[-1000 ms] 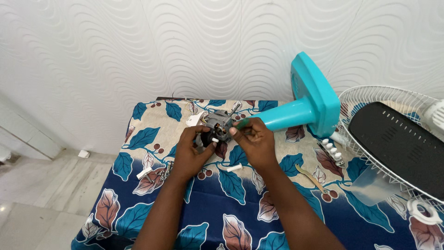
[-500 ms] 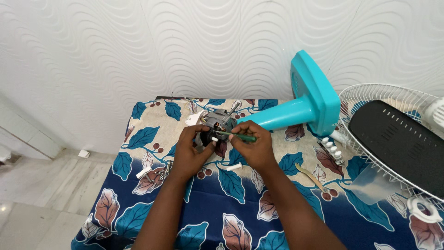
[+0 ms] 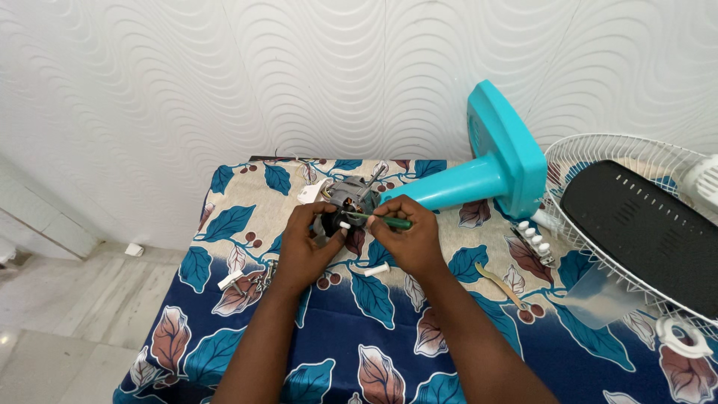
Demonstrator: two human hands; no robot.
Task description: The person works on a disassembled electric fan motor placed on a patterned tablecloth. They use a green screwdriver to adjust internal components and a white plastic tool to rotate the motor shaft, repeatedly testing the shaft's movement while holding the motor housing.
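A small grey fan motor (image 3: 350, 196) with wires lies on the leaf-patterned tablecloth (image 3: 389, 352), at the end of a turquoise fan stand (image 3: 486, 172) that lies on its side. My left hand (image 3: 308, 243) steadies the motor from the left, fingers closed on a dark part and a small white piece. My right hand (image 3: 407, 236) grips a green-handled screwdriver (image 3: 378, 219) lying nearly level, its tip pointing left into the motor.
A white plastic peg (image 3: 376, 269) lies just below my hands. A white wire fan guard (image 3: 598, 194) and a black perforated cover (image 3: 647, 232) sit at the right. White push buttons (image 3: 532, 233), a brass strip (image 3: 499, 283), a white ring (image 3: 679, 337) and small white parts (image 3: 230, 280) lie around.
The screwdriver has dropped from near the motor's top to a level position pointing left. Both hands have stayed on the motor.
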